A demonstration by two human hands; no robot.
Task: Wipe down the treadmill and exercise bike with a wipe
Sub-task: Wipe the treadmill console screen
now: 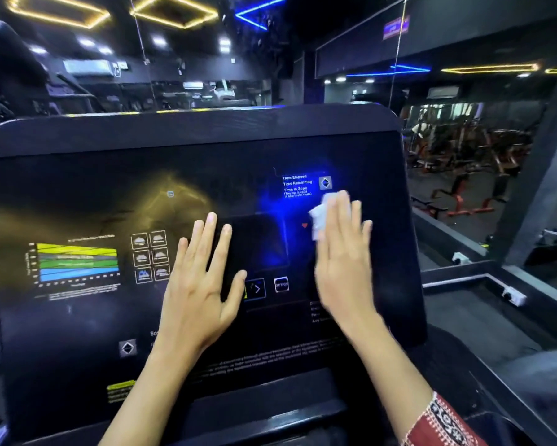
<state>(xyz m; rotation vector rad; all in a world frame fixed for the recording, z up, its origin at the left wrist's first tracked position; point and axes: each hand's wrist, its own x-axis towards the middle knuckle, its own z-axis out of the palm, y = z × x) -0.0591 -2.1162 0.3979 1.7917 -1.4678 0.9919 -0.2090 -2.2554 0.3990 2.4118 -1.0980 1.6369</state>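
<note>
head view: the only view, looks down at the console from where the person stands
console: wide, dark, glossy treadmill control panel [77, 188], tilted up toward the person, with printed labels and a coloured zone chart [77, 262] on its left part
wipe: small crumpled white wipe [319, 217] on the panel's right part, just below the "Time Elapsed" text, poking out past the fingertips and the thumb side
right hand: right hand [343, 252] lies flat on top of the wipe and is the nearer hand by far; red patterned sleeve [441, 423] at the forearm
right fingers: straight and close together [343, 207], pressing the wipe to the panel, not curled round it
left hand: left hand [200, 284] rests palm-down mid-panel, left of the dark screen window
left fingers: spread and straight [211, 233], holding nothing
unwiped side: my guess is the chart side, lying left of the wipe across the panel's long axis
next move: probably a sideways sweep leftward
exercise bike: can't pick one out here
</note>
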